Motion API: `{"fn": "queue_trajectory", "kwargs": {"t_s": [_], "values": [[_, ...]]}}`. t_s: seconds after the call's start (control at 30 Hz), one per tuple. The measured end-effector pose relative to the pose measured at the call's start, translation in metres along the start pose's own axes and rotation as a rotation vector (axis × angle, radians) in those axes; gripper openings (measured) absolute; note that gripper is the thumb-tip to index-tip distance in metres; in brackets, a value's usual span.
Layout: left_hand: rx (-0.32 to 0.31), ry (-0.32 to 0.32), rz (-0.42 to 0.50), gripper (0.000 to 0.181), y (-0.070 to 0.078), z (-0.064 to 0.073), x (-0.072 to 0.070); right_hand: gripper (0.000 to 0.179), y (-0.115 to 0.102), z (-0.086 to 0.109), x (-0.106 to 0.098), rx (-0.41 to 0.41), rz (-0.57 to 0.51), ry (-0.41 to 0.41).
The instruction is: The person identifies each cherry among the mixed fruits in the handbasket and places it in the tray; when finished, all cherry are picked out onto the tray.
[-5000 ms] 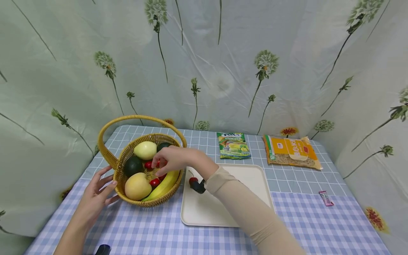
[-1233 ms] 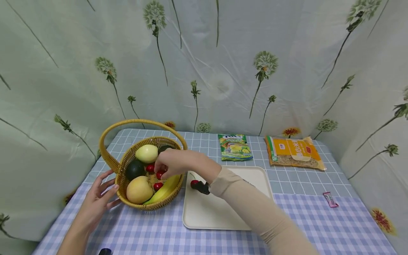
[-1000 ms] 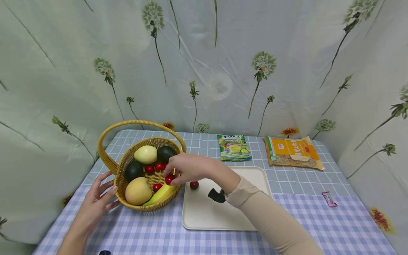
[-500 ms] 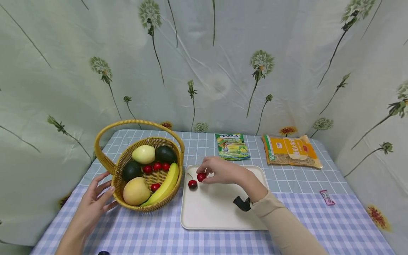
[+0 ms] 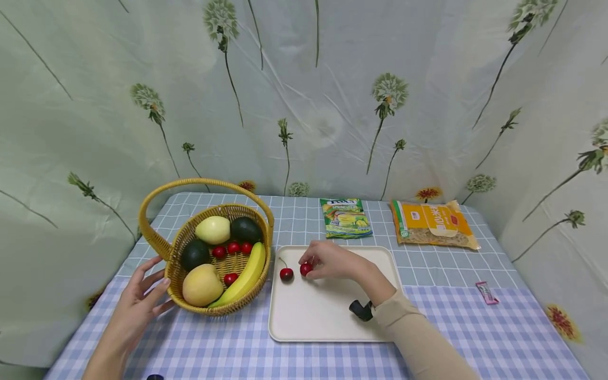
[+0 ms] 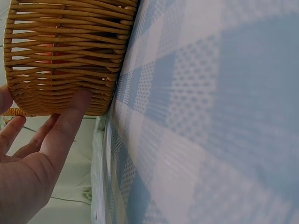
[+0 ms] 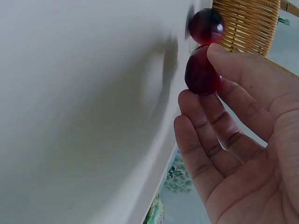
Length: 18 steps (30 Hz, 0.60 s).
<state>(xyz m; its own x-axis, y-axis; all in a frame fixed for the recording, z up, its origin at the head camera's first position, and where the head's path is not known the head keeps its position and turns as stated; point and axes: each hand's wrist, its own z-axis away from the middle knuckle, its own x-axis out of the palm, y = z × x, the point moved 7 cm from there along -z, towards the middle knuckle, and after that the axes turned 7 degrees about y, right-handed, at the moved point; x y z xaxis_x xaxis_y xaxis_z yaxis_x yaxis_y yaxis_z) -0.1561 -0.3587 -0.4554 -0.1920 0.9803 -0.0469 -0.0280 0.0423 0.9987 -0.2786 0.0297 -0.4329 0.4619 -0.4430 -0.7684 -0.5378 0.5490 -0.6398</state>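
Right hand [image 5: 334, 259] is pinching one cherry [image 5: 306, 269] between thumb and fingertips, the other fingers curving loosely beside it. The cherry is sitting over the far left part of the tray [image 5: 313, 316]; whether it is touching the surface, cannot tell. Key relation, by my reading: a second cherry [image 5: 286, 274] is lying on the tray just left of the pinched one, a narrow gap showing between them in the head view, its stem pointing far and left. Fruit round, so no clear long axis to line up. Right hand is coming in from the near right and is much the nearer to both. Left hand [image 5: 140, 298] is resting against the left side of the basket [image 5: 223, 309], fingers spread and touching the weave, not gripping any fruit. Four more cherries [image 5: 233, 247] are lying inside, left of the tray, beside a banana [image 5: 244, 277].
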Motion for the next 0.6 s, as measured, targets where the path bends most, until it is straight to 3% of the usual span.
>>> {"fn": "queue_trajectory", "kwargs": {"t_s": [0.6], "values": [[-0.009, 0.013, -0.027, 0.063, -0.0001, -0.0015, -0.0005, 0.029, 0.0051, -0.0051, 0.0078, 0.020, -0.001, 0.003]]}}
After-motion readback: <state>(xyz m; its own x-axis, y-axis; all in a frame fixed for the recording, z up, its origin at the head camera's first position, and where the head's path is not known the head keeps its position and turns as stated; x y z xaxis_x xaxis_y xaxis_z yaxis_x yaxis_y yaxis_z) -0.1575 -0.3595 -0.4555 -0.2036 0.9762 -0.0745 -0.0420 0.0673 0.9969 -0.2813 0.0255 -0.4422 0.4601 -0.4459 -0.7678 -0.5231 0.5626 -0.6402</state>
